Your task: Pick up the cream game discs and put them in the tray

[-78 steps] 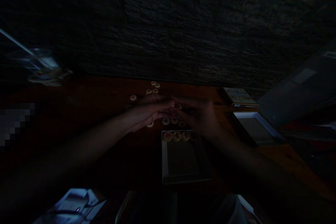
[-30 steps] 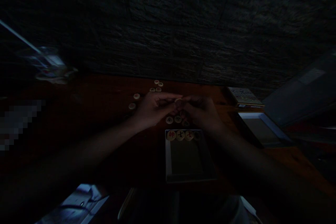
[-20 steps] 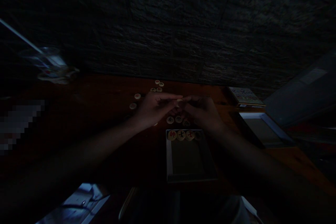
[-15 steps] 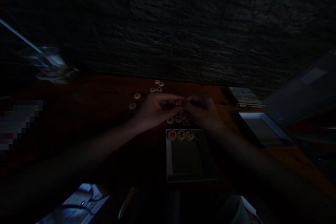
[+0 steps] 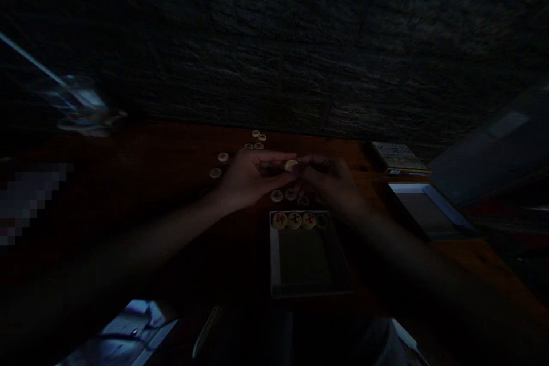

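Above the table, my left hand (image 5: 249, 180) and my right hand (image 5: 332, 183) meet fingertip to fingertip. Between them is a pale round Chinese chess piece (image 5: 291, 166), its face turned partly toward me and no character readable. Both hands are closed on it in a pinch. Just below the fingers, several pieces such as the black-marked chess piece (image 5: 277, 195) lie on the wood. Nearer to me is a shallow open box (image 5: 275, 263), with a row of chess pieces (image 5: 294, 220) in red and black along its far edge. My right hand partly shades that row's right end.
More loose chess pieces (image 5: 223, 156) lie beyond my left hand. At right are an open box lid (image 5: 429, 206) and a patterned closed box (image 5: 398, 155). A clear cup (image 5: 83, 100) with a straw stands far left. A dark stone wall (image 5: 274, 51) bounds the table's back.
The piece between my fingertips has turned so its pale round face shows more. My hands stay in nearly the same place. The pieces in the box look unchanged.
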A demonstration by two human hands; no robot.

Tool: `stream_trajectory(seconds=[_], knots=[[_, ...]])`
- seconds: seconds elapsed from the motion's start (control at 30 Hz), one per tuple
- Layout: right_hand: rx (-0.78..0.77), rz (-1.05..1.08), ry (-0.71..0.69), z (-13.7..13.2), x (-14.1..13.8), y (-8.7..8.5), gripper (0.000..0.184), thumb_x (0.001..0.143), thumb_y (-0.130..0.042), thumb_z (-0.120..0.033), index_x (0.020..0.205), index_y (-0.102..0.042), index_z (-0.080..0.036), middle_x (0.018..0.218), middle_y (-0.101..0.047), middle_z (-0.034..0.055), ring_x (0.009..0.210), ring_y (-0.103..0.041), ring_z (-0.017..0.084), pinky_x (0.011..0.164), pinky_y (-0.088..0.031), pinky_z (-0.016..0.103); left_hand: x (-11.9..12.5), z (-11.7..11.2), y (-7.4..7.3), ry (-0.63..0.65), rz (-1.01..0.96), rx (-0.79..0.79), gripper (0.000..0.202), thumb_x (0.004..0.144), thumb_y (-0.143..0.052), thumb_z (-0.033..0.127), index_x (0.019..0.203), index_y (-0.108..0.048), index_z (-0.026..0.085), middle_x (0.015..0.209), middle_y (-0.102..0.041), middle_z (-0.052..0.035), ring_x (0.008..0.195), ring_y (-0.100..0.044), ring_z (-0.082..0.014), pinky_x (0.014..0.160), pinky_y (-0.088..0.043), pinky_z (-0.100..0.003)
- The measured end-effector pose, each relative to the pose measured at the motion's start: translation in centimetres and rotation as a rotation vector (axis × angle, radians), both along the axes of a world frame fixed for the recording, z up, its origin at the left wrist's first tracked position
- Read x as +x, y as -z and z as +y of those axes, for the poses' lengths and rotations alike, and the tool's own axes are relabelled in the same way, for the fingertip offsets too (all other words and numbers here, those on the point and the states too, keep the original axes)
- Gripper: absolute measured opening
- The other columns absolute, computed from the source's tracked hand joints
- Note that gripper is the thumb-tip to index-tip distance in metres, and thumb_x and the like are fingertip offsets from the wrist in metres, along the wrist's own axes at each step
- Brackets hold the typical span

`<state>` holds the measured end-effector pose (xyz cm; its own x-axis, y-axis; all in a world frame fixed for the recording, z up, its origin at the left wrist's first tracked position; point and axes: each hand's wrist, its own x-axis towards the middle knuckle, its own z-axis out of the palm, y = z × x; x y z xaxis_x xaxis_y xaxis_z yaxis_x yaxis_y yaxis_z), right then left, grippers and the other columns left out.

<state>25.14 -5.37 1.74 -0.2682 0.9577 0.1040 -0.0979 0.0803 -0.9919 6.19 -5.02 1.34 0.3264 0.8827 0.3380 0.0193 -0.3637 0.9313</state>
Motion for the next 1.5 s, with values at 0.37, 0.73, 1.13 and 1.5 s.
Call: stream_trajectory(seconds=[0.37,0.73,1.13,1.5], knots=[[0.022,-0.021,0.002,-0.15,0.1,-0.2,0.032,0.071,-0.089,-0.042,0.083,-0.076,-0.015,0.071,-0.075,0.0013,0.052,-0.067,0.011,0.049,-0.056,0.02,0.1,-0.38,-0.77,-0.027,0.045,0.069,0.028,0.088,-0.077,0.025,0.114,-0.08,0.016,0.109,-0.082,-0.0106,0.092,-0.08,-0.0221,0.078,-0.065,-0.028],[0.058,-0.059,0.026,-0.38,-0.03,-0.22,0.034,0.078,-0.085,-0.047,0.076,-0.074,-0.015,0.064,-0.072,0.0013,0.047,-0.064,0.01,0.044,-0.05,0.018,0.39,-0.51,-0.45,0.003,0.028,0.065,0.031,0.081,-0.081,0.02,0.112,-0.081,0.016,0.099,-0.083,-0.0084,0.083,-0.08,-0.0198,0.073,-0.064,-0.026],[0.006,-0.033,0.007,-0.19,0.06,-0.06,0.033,0.069,-0.092,-0.043,0.084,-0.078,-0.016,0.064,-0.072,0.0001,0.049,-0.063,0.01,0.046,-0.049,0.019,0.16,-0.24,-0.14,0.005,0.0,0.021,0.042,0.075,-0.087,0.021,0.115,-0.079,0.015,0.107,-0.082,-0.0115,0.092,-0.08,-0.0247,0.082,-0.067,-0.034],[0.1,-0.083,0.038,-0.2,0.42,-0.46,0.029,0.084,-0.077,-0.037,0.104,-0.079,-0.016,0.073,-0.074,0.0021,0.054,-0.065,0.013,0.053,-0.053,0.025,-0.24,0.03,-0.38,-0.101,0.043,0.069,0.036,0.082,-0.083,0.031,0.116,-0.079,0.018,0.107,-0.082,-0.0101,0.09,-0.078,-0.0204,0.073,-0.062,-0.027]])
